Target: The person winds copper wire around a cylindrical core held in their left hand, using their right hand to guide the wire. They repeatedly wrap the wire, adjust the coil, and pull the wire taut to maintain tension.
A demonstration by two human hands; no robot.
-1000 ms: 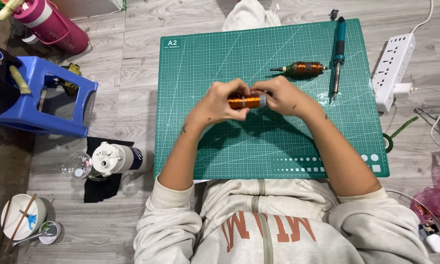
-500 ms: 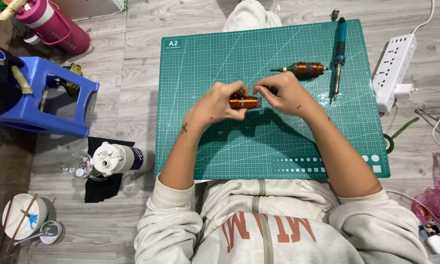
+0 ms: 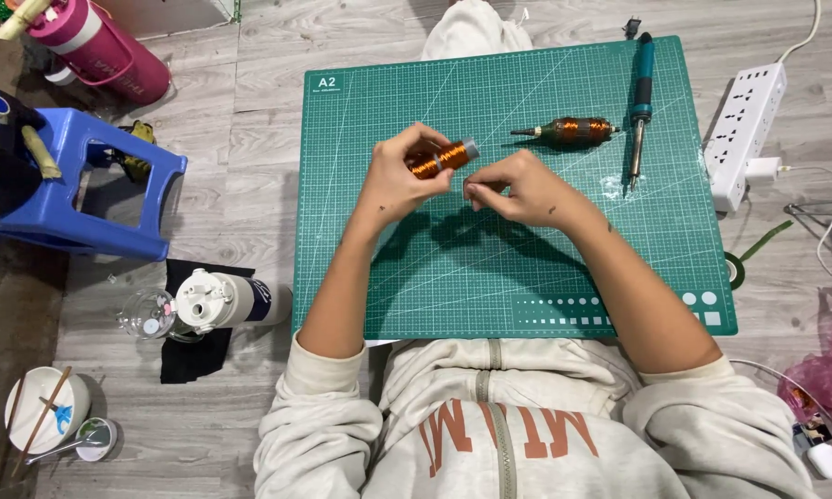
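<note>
One green cutting mat (image 3: pixel 527 268) on grey plank floor, under both hands. Blue stool (image 3: pixel 83 189) at far left. White power strip (image 3: pixel 745 134) off mat's right edge. Soldering iron (image 3: pixel 639 106) and wound armature (image 3: pixel 566 131) lying near mat's top right. Left hand (image 3: pixel 399 180) clamped on copper wire coil (image 3: pixel 442 157), raised above mat centre. Right hand (image 3: pixel 520 189) just beside coil, fingertips pinched together; anything between them too fine to tell.

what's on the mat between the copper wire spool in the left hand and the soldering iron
In the head view, a copper-wound motor armature lies on the green mat, between the spool in the left hand and the soldering iron.
</note>
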